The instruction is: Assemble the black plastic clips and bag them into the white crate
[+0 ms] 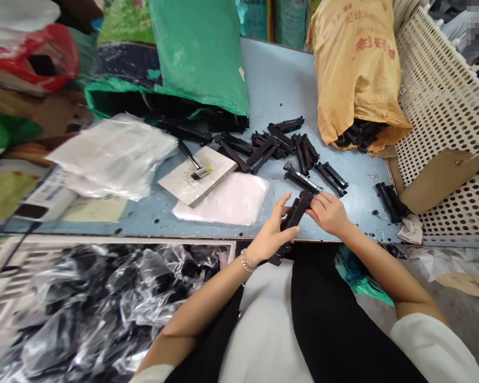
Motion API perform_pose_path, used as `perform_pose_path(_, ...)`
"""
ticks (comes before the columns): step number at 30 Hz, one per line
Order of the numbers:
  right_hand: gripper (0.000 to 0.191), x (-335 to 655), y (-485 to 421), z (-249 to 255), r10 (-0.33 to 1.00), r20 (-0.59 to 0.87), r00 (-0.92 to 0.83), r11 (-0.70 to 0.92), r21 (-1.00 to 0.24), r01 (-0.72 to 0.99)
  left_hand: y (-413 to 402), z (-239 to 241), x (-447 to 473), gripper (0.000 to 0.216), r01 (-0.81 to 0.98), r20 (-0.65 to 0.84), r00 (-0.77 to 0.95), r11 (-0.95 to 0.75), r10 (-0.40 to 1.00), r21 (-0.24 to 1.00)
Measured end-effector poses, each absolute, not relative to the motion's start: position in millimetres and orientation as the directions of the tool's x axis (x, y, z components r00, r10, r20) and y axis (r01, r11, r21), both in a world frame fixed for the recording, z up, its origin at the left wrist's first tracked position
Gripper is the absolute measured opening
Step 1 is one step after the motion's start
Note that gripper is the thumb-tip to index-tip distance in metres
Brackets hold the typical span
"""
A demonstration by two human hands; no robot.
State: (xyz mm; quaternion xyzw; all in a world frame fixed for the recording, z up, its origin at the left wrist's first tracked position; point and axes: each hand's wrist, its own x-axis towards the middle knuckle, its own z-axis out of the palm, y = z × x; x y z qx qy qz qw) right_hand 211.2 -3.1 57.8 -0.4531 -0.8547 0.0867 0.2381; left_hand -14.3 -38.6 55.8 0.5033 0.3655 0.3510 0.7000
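Both my hands grip one long black plastic part (293,215) at the near edge of the blue table (271,80). My left hand (272,235), with a bead bracelet at the wrist, wraps round its lower half. My right hand (328,211) pinches its upper end with curled fingers. Just beyond my hands lie several more black plastic parts (279,143), scattered loose across the table.
A green sack (199,58) and a tan sack (355,69) lie open on the table, black parts spilling out. A grey block (197,175) with a small tool, clear bags (115,154), a white perforated crate (443,101). A bin of bagged parts (96,303) stands lower left.
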Motion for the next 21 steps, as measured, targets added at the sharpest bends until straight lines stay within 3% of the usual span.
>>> perform_pose_path(9, 0.040, 216.7, 3.0, 53.5, 0.720, 0.303, -0.624, 0.691, -0.245, 0.679, -41.2, 57.7, -14.7, 0.075, -0.167, -0.219, 0.479, 0.333, 0.850, 0.928)
perform_pose_path(12, 0.044, 215.0, 2.0, 54.6, 0.775, 0.282, -0.566, 0.632, -0.383, 0.674, -41.0, 56.2, -15.3, 0.075, -0.178, -0.212, 0.476, 0.330, 0.853, 0.927)
perform_pose_path(14, 0.048, 211.4, -0.3, 57.2, 0.853, 0.223, -0.471, 0.500, -0.605, 0.620, -40.9, 55.2, -15.7, 0.077, -0.166, -0.191, 0.472, 0.300, 0.861, 0.939)
perform_pose_path(17, 0.051, 204.7, -4.6, 61.3, 0.908, -0.069, -0.413, 0.080, -0.939, 0.334, -40.4, 54.6, -18.1, 0.079, -0.100, -0.096, 0.456, 0.159, 0.885, 0.982)
perform_pose_path(19, 0.053, 201.9, -7.2, 63.4, 0.842, -0.239, -0.484, -0.193, -0.971, 0.143, -40.1, 55.1, -20.7, 0.077, -0.069, -0.018, 0.461, 0.056, 0.887, 0.996)
perform_pose_path(21, 0.055, 201.9, -9.4, 65.8, 0.813, -0.271, -0.515, -0.262, -0.961, 0.093, -40.0, 56.2, -23.5, 0.074, -0.059, 0.031, 0.473, -0.004, 0.880, 0.998)
